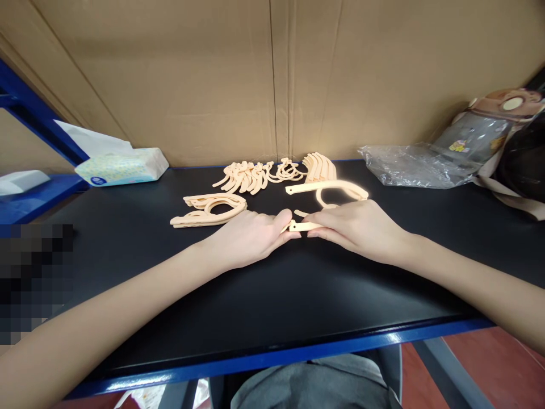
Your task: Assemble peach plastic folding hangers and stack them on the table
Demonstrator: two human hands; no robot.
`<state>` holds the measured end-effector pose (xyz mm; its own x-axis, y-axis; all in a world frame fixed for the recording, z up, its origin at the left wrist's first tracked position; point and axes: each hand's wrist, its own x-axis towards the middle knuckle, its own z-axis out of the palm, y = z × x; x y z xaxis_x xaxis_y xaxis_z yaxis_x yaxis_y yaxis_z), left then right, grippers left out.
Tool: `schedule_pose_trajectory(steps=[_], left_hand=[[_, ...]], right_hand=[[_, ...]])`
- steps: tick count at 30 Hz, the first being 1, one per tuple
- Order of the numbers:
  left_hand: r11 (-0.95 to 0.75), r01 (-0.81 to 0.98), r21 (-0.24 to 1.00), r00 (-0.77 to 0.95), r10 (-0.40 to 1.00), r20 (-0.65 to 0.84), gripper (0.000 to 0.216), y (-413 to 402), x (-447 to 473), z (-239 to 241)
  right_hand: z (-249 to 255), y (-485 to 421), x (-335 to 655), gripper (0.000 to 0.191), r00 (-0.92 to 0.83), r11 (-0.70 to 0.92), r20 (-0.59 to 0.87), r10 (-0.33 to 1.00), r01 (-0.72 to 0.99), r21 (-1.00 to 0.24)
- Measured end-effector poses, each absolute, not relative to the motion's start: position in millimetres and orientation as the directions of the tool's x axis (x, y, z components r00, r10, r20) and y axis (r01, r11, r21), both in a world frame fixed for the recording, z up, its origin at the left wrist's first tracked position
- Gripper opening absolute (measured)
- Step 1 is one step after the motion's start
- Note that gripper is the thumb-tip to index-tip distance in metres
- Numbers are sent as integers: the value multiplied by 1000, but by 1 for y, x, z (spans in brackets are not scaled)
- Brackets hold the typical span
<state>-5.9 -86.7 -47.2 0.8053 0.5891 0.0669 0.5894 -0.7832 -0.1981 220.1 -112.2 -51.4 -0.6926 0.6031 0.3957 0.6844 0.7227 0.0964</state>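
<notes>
In the head view, my right hand (355, 230) is closed around a slim cream plastic hanger arm (302, 226), whose holed end points left. My left hand (255, 236) pinches at that end, thumb and finger on a small cream piece mostly covered by the fingers. Just beyond my right hand are another curved hanger arm (327, 186) and a rounded hook-like part (320, 199), partly hidden. A stack of folded hangers (208, 210) lies by my left hand. Farther back sit a pile of short curved pieces (247, 176), several hooks (286, 170) and stacked arms (320, 166).
A tissue pack (123, 166) stands at the back left of the black table (272, 301). At the back right lie a clear plastic bag (409, 165), a bottle (477, 133) and a dark bag (523, 159). A cardboard wall (191, 79) rises behind.
</notes>
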Motion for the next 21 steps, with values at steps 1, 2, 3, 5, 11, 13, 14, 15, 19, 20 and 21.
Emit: schedule_pose_trajectory(steps=[1, 2, 3, 5, 11, 13, 14, 15, 19, 20, 21], left_hand=[[-786, 584, -205, 809, 584, 68, 32, -86, -6, -48], [-787, 579, -214, 812, 579, 71, 32, -86, -7, -48], [-787, 574, -227, 816, 574, 74, 33, -86, -7, -49], [-788, 558, -261, 826, 557, 83, 31, -86, -8, -50], [-792, 497, -354, 865, 486, 127, 28, -84, -10, -53], [-785, 485, -387, 871, 476, 125, 29, -84, -10, -54], [-780, 481, -399, 872, 475, 123, 30, -84, -10, -54], [-776, 480, -409, 872, 475, 121, 30, -84, -10, -54], [-772, 465, -434, 878, 465, 113, 30, -84, -9, -53], [-770, 458, -444, 882, 456, 119, 31, -84, -9, -53], [-767, 449, -458, 887, 443, 128, 33, -85, -9, -53]], right_hand=[[-52, -112, 220, 37, -695, 724, 393, 602, 683, 97], [-53, -112, 221, 38, -698, 726, 394, 598, 680, 102], [-53, -111, 221, 38, -703, 728, 392, 594, 677, 110], [-54, -111, 222, 39, -712, 730, 383, 588, 671, 127], [-50, -111, 222, 37, -722, 742, 304, 621, 667, 67], [-49, -111, 222, 36, -726, 747, 260, 637, 664, 24], [-49, -111, 222, 36, -726, 748, 242, 644, 664, 0], [-48, -111, 221, 36, -725, 748, 229, 650, 664, -23], [-47, -111, 221, 35, -728, 749, 194, 657, 659, -66], [-47, -111, 221, 35, -730, 751, 191, 656, 656, -72], [-46, -111, 222, 35, -731, 752, 187, 656, 654, -78]])
